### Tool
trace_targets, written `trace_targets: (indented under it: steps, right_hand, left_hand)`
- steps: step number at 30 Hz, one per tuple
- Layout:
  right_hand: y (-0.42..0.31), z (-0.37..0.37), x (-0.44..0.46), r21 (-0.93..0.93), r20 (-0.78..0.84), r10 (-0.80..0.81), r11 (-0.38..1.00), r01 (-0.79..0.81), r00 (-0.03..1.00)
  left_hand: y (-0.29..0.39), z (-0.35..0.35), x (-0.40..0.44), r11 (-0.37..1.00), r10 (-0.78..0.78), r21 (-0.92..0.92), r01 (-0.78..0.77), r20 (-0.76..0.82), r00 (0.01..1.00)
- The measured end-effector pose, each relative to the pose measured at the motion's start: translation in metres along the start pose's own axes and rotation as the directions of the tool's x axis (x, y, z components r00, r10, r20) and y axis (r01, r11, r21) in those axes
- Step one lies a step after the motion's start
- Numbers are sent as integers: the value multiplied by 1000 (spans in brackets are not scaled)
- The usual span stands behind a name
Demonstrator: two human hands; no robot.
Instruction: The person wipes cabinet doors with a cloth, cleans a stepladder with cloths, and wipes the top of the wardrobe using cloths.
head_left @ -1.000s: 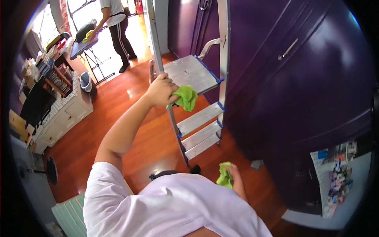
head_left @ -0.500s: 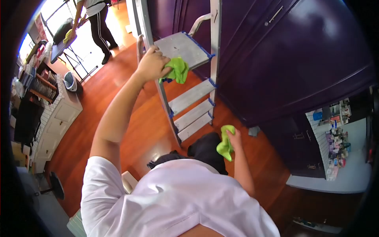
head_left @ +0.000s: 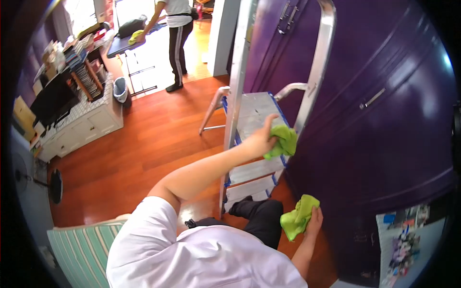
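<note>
A bright green cloth (head_left: 284, 143) is bunched in my left hand (head_left: 259, 140), with one finger sticking up. That hand is in front of the stepladder's platform (head_left: 252, 108); whether the cloth touches the metal I cannot tell. Lower right, my right hand (head_left: 314, 222) grips a second green cloth (head_left: 298, 216) by its edge, and most of it hangs out to the left. The aluminium stepladder (head_left: 236, 72) stands upright before me, with blue tape along its platform and step edges. My legs are close to its lowest steps.
Dark purple cabinet doors (head_left: 374, 134) rise right behind the ladder. A striped green seat (head_left: 89, 247) is at lower left. Farther off are a white cabinet (head_left: 91, 127), a waste bin (head_left: 121, 91) and a person (head_left: 178, 43) holding a yellow cloth on a folding table (head_left: 122, 47).
My view has swung left and the ladder appears nearer. My left hand has moved from the platform's left side across its front, still holding its cloth. The right-hand cloth is now more spread out.
</note>
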State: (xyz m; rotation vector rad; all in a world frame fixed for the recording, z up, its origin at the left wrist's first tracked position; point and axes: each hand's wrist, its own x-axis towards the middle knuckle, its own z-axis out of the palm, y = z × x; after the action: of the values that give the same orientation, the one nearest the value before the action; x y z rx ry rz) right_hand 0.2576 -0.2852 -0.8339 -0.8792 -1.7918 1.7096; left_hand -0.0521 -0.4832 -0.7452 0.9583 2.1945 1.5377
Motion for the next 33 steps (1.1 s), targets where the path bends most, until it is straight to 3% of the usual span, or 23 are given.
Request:
trace_targets:
  steps: [1,3,4,7,8,10,12,14,16,18,20,21,22,23,24,25,26,27,29,31,33]
  right_hand:
    - [-31,24,6,33,110,-53,998,50,993]
    - [-63,63,9,154,145,-279,954,257,949]
    - [-71,79,9,219,145,-385,911,350,911]
    - [-85,115,15,173,110,-451,886,430,886]
    - [-95,127,15,212,147,-460,879,427,875]
    - [-100,126,32,198,362,-544,838,508,757]
    - [-104,132,48,231,260,-587,809,541,767]
    - [-94,124,53,232,124,-527,839,492,840]
    - [-97,130,54,68,115,-546,838,542,830]
    - [-92,140,46,358,338,-387,896,264,858]
    - [-66,132,55,349,499,-277,932,103,821]
    - [-55,133,60,472,544,-278,882,-14,791]
    - [-57,136,60,442,469,-299,894,72,831]
    - [-61,135,65,402,435,-243,914,55,867]
    - [-65,132,72,365,395,-192,930,38,899]
    - [-66,128,82,403,353,-164,915,9,921]
    - [-67,122,95,443,312,-140,896,-13,940]
    - [-74,118,107,486,272,-116,874,-32,955]
    - [-99,113,128,500,137,-56,866,-20,989]
    - [-117,112,158,595,36,-46,804,16,998]
    - [-128,112,193,624,-47,-123,772,125,991]
  left_hand:
    - [14,-1,-2,985,-70,-158,75,35,997]
    - [-15,20,10,937,215,-297,-182,82,973]
    - [-10,18,2,950,172,-293,-109,197,965]
    - [30,11,-23,968,38,-228,100,534,845]
    - [28,18,-24,979,200,-128,-158,476,856]
    - [34,20,-30,950,306,-79,-301,413,858]
    - [27,14,-23,973,230,-117,-199,437,869]
    - [38,6,-37,965,138,-261,-24,427,894]
    - [42,1,-48,867,75,-449,215,546,834]
    - [50,-2,-53,864,149,-471,178,576,804]
    - [60,-6,-55,945,161,-326,23,528,834]
    - [65,-11,-50,954,102,-292,71,538,837]
    - [68,-15,-47,959,43,-257,117,543,838]
    - [57,-15,-41,975,-14,-199,103,404,915]
    - [51,-20,-32,966,33,-257,33,247,968]
    - [76,-41,-29,975,-108,-179,135,154,982]
    - [90,-57,-20,971,-21,-240,20,0,1000]
    - [113,-76,-12,989,-25,-146,-3,-190,982]
    - [154,-104,12,965,174,-104,-243,-441,880]
    - [178,-148,54,886,412,98,-454,-616,671]
    - [191,-205,115,742,664,427,-516,-570,483]
